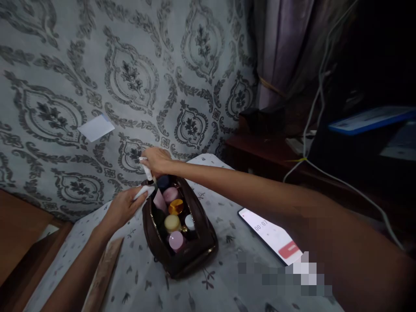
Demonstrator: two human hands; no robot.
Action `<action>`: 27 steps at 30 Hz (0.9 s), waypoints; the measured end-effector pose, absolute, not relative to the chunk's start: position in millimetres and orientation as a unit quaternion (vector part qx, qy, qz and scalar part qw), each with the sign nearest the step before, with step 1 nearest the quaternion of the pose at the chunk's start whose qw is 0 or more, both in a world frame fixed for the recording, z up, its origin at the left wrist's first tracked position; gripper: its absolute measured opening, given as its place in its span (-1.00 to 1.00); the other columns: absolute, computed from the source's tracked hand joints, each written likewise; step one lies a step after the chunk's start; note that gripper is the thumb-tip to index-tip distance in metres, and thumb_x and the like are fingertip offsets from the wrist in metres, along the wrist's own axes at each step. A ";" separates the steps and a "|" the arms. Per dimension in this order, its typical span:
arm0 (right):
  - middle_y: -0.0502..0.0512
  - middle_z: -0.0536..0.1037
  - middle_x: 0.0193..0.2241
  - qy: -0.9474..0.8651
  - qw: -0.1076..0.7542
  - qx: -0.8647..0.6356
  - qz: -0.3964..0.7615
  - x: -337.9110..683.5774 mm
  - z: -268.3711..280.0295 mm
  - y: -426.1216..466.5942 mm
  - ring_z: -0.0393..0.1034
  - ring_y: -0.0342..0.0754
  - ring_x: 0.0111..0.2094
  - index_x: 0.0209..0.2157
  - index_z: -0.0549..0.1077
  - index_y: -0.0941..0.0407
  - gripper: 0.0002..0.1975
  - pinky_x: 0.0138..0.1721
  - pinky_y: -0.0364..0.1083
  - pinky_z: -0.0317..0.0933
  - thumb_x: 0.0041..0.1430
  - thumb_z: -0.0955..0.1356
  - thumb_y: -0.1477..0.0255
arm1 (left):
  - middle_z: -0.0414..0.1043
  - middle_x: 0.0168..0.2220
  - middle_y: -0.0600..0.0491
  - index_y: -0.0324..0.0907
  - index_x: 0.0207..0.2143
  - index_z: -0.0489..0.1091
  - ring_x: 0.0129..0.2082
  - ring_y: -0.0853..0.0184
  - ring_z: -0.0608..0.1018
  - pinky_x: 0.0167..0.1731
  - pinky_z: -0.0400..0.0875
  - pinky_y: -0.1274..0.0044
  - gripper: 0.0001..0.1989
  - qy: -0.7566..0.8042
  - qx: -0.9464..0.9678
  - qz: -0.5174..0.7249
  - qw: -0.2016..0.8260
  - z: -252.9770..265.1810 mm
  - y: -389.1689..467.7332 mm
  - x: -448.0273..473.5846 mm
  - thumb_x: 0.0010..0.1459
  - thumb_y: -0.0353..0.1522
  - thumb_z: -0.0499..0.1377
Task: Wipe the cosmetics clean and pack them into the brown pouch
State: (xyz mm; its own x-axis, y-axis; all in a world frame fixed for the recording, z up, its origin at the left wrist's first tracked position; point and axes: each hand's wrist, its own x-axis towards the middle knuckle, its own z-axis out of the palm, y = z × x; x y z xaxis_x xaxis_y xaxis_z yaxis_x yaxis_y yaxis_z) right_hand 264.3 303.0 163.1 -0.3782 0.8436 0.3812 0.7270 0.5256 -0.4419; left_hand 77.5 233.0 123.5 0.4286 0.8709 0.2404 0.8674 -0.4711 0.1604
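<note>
Leaf-print sheet (130, 281) | 1 brown bag (182, 264) near its wall-side edge, unzipped mouth up, likely for easy reach | at least 6 caps (172, 222) inside, facing up | left hand (125, 208) clamped on 1 white item (144, 190), bag's far-left corner | right hand (157, 160) gripping 1 white tube (147, 171) above far edge | 1 phone (266, 234) rightward, presumably timing

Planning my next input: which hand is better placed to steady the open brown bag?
Probably the left hand: it is beside the left rim of the brown zippered bag, though holding a white item. The right hand is at the far end, holding a slim white tube.
</note>
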 end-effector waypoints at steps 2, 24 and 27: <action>0.23 0.61 -0.05 -0.827 0.284 -0.474 0.101 263.4 165.8 303.1 0.49 0.09 -0.01 -0.07 0.55 0.12 -0.72 -0.14 -0.09 0.30 0.35 0.27 0.33 | 0.58 -0.39 0.07 -0.13 -0.34 0.49 -0.38 0.26 0.53 -0.33 0.38 0.51 -0.56 0.515 0.846 0.137 0.005 123.1 233.3 77.7 0.28 -0.06 -0.05; 0.17 0.66 -0.32 -0.886 0.134 -0.418 0.152 255.8 131.8 311.6 0.53 -0.03 -0.22 -0.20 0.62 0.23 -0.78 -0.30 -0.21 0.24 0.27 0.34 0.44 | 0.31 -0.52 0.16 -0.16 -0.44 0.33 -0.47 0.36 0.37 -0.44 0.21 0.57 -0.60 0.503 0.847 0.167 0.041 116.4 230.5 78.6 0.29 -0.10 -0.06; 0.27 0.65 -0.22 -0.890 0.120 -0.417 0.141 253.1 126.8 310.8 0.53 0.03 -0.16 -0.14 0.61 0.29 -0.74 -0.27 -0.19 0.25 0.26 0.33 0.45 | 0.28 -0.53 0.16 -0.16 -0.45 0.31 -0.48 0.37 0.35 -0.45 0.18 0.57 -0.61 0.504 0.846 0.168 0.044 116.0 230.2 79.3 0.29 -0.11 -0.06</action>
State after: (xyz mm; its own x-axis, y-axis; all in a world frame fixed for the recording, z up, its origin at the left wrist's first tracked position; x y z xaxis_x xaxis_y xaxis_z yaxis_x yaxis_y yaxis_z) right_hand 253.1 310.8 126.8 -0.6234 0.7759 0.0963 0.7085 0.6127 -0.3501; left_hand 79.3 230.2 116.0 0.4353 0.8676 0.2404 0.8381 -0.4880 0.2437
